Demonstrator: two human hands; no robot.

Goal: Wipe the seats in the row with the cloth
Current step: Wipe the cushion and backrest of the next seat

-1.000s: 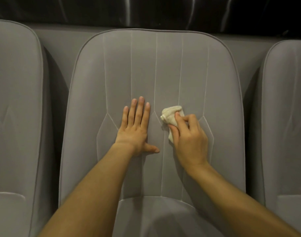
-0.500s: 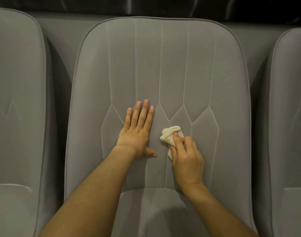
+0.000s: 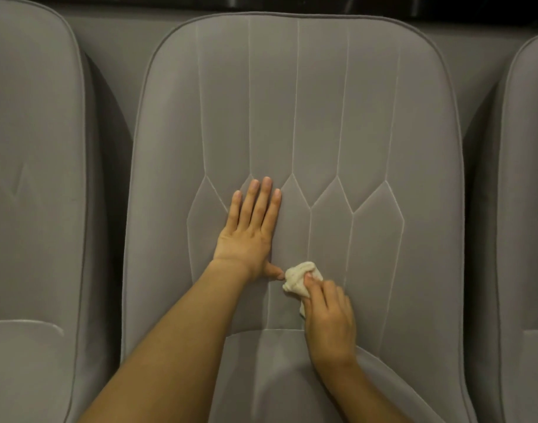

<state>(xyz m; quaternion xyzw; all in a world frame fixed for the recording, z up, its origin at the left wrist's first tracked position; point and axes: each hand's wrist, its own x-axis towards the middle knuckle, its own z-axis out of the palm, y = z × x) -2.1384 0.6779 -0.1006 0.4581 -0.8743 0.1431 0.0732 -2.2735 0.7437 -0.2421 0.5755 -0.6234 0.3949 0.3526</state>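
On the lower backrest of the middle grey upholstered seat (image 3: 295, 117), the right hand (image 3: 328, 315) is pressing a bunched cream cloth (image 3: 296, 277) in closed fingers, while the left hand (image 3: 249, 230) is lying flat with fingers extended, its thumb touching the cloth. The neighbouring grey seat at left (image 3: 32, 178) and the one at right (image 3: 527, 178) are probably awaiting their turn, though nothing shows which are clean.

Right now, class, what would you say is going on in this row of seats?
A person is wiping the backrest of the middle seat in a row of grey seats. The right hand grips a bunched pale cloth and presses it low on the backrest, just above the seat cushion. The left hand lies flat and open on the backrest beside it, its thumb close to the cloth. A neighbouring seat stands on either side.
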